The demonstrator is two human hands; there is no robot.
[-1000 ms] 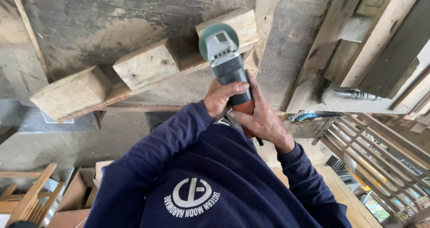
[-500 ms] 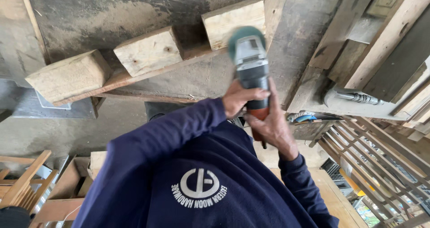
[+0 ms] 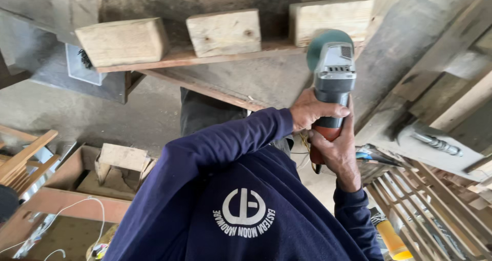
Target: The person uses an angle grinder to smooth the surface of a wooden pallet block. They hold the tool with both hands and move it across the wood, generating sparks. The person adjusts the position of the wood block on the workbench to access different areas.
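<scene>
Both my hands hold an angle grinder [image 3: 333,71] with a grey body, a green disc guard and an orange-red rear grip. My left hand [image 3: 310,112] wraps the dark body from the left. Lower down, my right hand [image 3: 335,148] closes round the orange grip. The grinder's head is at the lower right corner of the rightmost of three pale wooden blocks [image 3: 330,19], which sit in a row on a thin plank [image 3: 195,60]. Whether the disc touches the wood is hidden. My navy sleeves and sweatshirt [image 3: 230,199] fill the lower middle.
The other blocks [image 3: 224,33] [image 3: 123,41] lie to the left along the plank. Rough timber beams [image 3: 425,71] and a slatted wooden frame [image 3: 435,209] stand at the right. A wooden crate with offcuts [image 3: 102,174] and a chair frame [image 3: 23,158] are at the lower left.
The grinder has moved from the face of the right block to its lower right corner. The view has swung, so the blocks now sit level and further right.
</scene>
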